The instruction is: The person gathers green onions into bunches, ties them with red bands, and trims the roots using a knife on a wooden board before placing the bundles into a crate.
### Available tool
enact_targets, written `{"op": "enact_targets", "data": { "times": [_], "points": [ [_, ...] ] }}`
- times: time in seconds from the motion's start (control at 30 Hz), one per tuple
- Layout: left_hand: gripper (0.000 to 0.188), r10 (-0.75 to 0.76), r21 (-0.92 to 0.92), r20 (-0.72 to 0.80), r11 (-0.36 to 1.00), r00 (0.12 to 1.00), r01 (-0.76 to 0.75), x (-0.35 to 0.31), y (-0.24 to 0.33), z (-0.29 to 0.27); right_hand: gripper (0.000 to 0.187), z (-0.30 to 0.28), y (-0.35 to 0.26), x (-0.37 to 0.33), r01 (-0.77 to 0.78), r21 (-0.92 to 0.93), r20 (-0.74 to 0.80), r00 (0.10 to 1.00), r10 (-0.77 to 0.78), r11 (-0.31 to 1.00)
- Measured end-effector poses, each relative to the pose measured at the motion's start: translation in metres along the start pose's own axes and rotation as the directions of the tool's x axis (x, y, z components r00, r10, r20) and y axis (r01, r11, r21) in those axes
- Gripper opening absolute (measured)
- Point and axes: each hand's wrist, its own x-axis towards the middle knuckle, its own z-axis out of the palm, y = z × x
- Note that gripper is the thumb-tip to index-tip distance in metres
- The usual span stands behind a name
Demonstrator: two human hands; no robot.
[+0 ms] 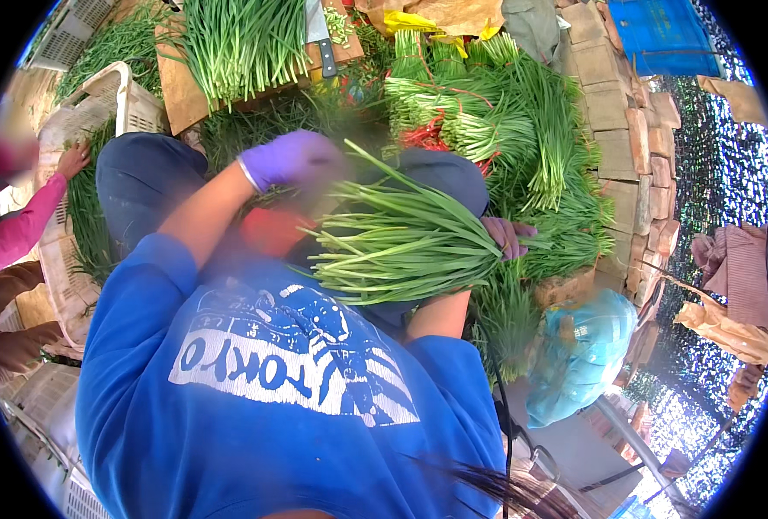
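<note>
A loose bunch of garlic chives [410,238] lies across my lap, its pale stem ends fanned out to the left. My right hand [507,238], in a purple glove, is closed round its green leaf end. My left hand [293,160], also in a purple glove, is raised over my lap beside the stem ends. Motion smears its fingers, so whether it holds anything is unclear. A blurred red thing [271,229] shows below that hand. To the right of my knees lie stacked garlic chives [462,112], some in bundles with red ties.
Ahead, a wooden board [176,82] bears more chives and a knife [326,56] with a black handle. A white plastic crate [128,104] stands at left, near another person's pink sleeve [20,225]. At right are a brick edging [613,156] and a blue plastic bag [583,355].
</note>
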Motion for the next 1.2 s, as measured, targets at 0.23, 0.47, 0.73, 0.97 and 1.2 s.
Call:
{"op": "enact_targets", "data": {
  "times": [0.23, 0.47, 0.73, 0.97, 1.2],
  "points": [
    [0.019, -0.368, -0.493, 0.0, 0.809, 0.93, 0.32, -0.025, -0.004, 0.01, 0.037, 0.0, 0.0, 0.0, 0.002, 0.004, 0.008, 1.0, -0.002, 1.0],
    [0.028, -0.391, -0.822, 0.184, 0.441, 0.902, 0.359, -0.006, 0.014, 0.023, 0.036, 0.002, 0.003, 0.002, -0.007, 0.008, -0.001, 1.0, 0.007, 1.0],
    [0.032, -0.243, -0.93, 0.29, 0.155, 0.926, 0.332, -0.005, 0.032, 0.025, 0.035, 0.004, 0.003, -0.002, 0.012, 0.007, -0.006, 1.0, -0.012, 1.0],
    [0.042, -0.128, -0.884, 0.23, 0.388, 0.965, 0.262, 0.001, 0.046, 0.018, 0.034, 0.002, 0.001, -0.002, 0.001, 0.013, 0.01, 1.0, -0.001, 1.0],
    [0.031, 0.05, -0.66, -0.004, 0.75, 0.999, -0.04, 0.011, 0.033, 0.027, 0.033, -0.001, 0.0, -0.003, -0.007, 0.014, 0.024, 1.0, 0.006, 1.0]
  ]
}}
